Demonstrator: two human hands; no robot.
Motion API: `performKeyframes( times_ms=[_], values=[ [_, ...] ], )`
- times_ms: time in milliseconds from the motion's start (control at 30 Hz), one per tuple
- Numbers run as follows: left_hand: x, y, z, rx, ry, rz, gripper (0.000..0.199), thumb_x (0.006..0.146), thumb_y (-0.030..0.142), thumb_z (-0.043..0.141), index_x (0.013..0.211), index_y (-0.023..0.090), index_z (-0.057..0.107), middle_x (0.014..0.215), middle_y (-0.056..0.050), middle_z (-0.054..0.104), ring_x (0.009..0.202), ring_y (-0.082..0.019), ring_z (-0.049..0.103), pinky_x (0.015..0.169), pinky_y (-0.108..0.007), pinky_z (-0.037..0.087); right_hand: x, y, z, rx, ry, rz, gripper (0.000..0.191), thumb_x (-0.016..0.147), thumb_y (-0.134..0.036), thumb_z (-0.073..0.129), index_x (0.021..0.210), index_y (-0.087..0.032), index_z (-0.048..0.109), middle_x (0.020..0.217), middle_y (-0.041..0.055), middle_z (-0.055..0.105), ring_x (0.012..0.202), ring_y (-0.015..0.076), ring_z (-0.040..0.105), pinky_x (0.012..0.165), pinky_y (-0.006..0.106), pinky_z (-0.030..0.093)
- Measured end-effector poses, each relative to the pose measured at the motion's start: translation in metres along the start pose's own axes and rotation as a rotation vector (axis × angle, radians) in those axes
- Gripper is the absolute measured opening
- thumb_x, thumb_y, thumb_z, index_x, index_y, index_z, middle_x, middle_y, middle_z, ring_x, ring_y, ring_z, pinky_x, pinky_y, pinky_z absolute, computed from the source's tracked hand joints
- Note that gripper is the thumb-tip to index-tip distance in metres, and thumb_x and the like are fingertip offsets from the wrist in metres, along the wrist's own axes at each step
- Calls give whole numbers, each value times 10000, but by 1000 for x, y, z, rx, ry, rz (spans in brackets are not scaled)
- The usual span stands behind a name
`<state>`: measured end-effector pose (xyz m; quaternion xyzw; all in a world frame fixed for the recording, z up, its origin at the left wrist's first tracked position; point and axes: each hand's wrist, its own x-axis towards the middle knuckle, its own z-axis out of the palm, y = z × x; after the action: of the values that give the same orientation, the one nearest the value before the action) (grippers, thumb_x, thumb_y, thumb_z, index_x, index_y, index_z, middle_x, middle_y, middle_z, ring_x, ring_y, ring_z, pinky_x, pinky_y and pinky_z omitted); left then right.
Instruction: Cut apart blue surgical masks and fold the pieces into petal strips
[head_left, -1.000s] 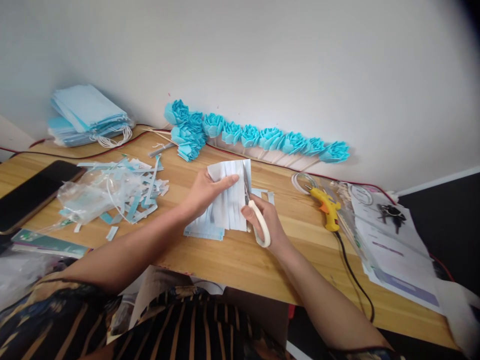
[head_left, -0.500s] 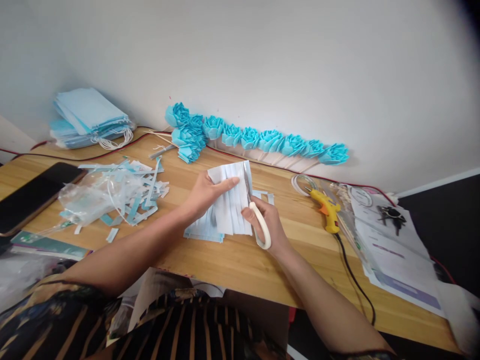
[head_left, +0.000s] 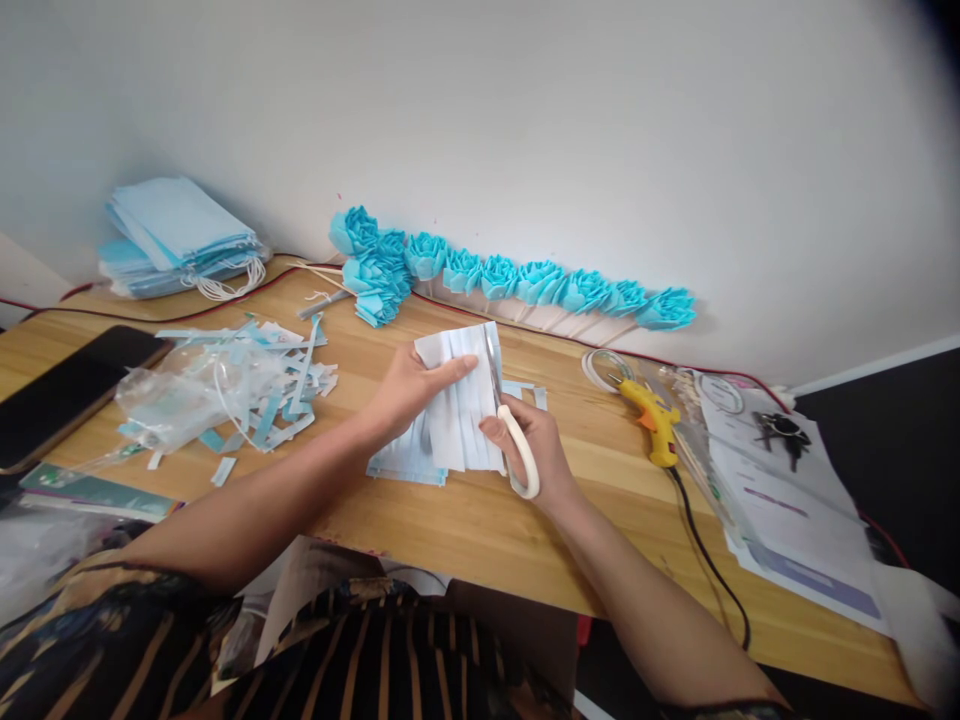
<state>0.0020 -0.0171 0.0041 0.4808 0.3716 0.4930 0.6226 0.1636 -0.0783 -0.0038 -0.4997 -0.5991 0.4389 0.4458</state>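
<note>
A pale, pleated face mask (head_left: 459, 425) is gripped at its left part by my left hand (head_left: 409, 390), thumb on top. My right hand (head_left: 536, 445) is closed round the white handles of a pair of scissors (head_left: 521, 450). The scissor blades lie along the mask's right edge, pointing away from me. Under the held mask, more light blue mask pieces (head_left: 409, 465) rest on the wooden table (head_left: 450, 520). Small cut strips (head_left: 529, 390) lie just beyond my right hand.
Blue fabric flowers (head_left: 540, 282) line the wall. Stacked masks (head_left: 180, 225), cut scraps (head_left: 289, 400), a plastic bag (head_left: 180, 390) and a phone (head_left: 75, 385) lie left. A yellow glue gun (head_left: 652, 420), papers (head_left: 787, 500) and keys (head_left: 784, 430) are on the right.
The scissors and my right hand have shifted very slightly left along with the mask's right edge. My left hand keeps its grip almost unmoved.
</note>
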Motion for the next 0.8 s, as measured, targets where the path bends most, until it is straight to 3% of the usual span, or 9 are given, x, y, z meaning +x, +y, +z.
performKeyframes(
  times_ms=[200,433,800],
  values=[
    [1,-1,-1,-10,20,30,315,712,411,787,803,132,671,756,-38,703,662,-150,636,616,-257,514,0,6,0,-1,8,21,426,748,-550,728,670,-193,510,573,-59,337,538,84,288,488,241,225],
    [0,1,0,21,-12,13,300,691,393,798,763,128,676,744,-42,708,649,-153,639,589,-250,505,0,-4,1,-16,-39,72,463,747,-615,700,697,-214,474,571,-55,413,515,94,366,469,244,279],
    [-2,-1,2,26,-50,-17,270,702,368,794,762,125,693,741,-51,717,654,-155,645,595,-259,507,1,-2,0,-46,-3,-12,486,771,-652,654,675,-217,462,586,-47,340,558,108,291,496,253,238]
  ],
)
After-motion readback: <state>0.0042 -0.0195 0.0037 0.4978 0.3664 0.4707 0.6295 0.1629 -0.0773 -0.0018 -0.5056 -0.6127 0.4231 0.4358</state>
